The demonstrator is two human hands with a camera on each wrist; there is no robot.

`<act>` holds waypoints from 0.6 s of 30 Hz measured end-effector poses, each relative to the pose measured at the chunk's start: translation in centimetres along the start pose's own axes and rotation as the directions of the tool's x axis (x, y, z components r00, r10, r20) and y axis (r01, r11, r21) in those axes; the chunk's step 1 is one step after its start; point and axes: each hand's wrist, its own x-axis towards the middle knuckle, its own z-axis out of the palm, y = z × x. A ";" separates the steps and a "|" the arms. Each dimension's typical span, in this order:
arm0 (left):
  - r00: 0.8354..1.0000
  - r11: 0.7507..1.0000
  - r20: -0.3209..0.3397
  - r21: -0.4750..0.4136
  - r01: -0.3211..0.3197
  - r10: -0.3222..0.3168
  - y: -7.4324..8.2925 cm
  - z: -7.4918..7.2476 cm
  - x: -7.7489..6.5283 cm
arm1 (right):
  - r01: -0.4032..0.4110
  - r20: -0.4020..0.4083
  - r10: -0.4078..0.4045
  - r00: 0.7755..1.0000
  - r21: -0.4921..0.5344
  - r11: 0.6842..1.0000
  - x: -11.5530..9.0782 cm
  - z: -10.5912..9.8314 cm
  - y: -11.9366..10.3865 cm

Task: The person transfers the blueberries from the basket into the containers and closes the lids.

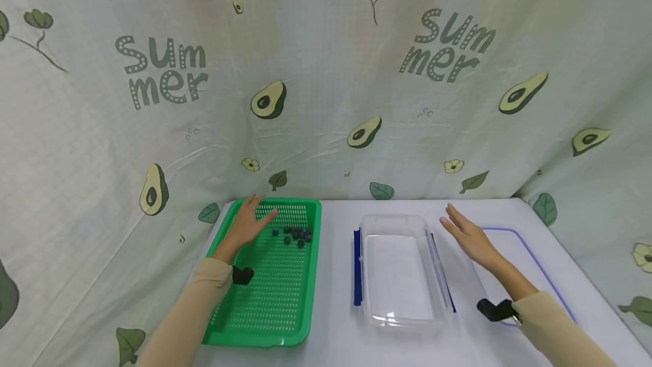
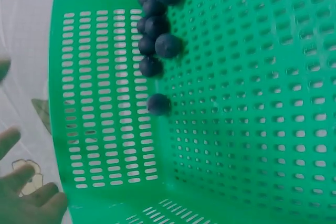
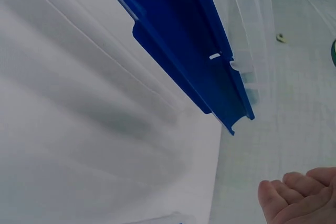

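My left hand hovers over the back left part of a green perforated basket, fingers spread and holding nothing. Several blueberries lie at the basket's far end, to the right of that hand; the left wrist view shows the berries clustered along one wall. My right hand, fingers extended, is in the air to the right of a clear plastic container, apart from it. The container's blue side clasp hangs outward in the right wrist view.
A clear lid with a blue seal lies on the white table, right of the container and partly behind my right arm. A patterned cloth hangs behind the table and along its sides.
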 end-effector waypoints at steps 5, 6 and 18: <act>0.998 0.999 -0.060 -0.032 -0.008 0.006 0.7 0.0 0.1 | -0.004 -0.009 0.005 1.000 0.040 0.999 -0.1 0.7 0.0; 0.998 0.999 -0.058 -0.033 -0.008 0.006 0.8 0.0 0.2 | -0.007 -0.008 0.007 1.000 0.042 0.999 -0.2 0.8 0.0; 0.997 0.995 -0.064 -0.084 0.048 -0.054 0.4 0.7 -0.2 | -0.047 0.014 0.046 0.999 0.089 0.995 -0.5 2.4 0.0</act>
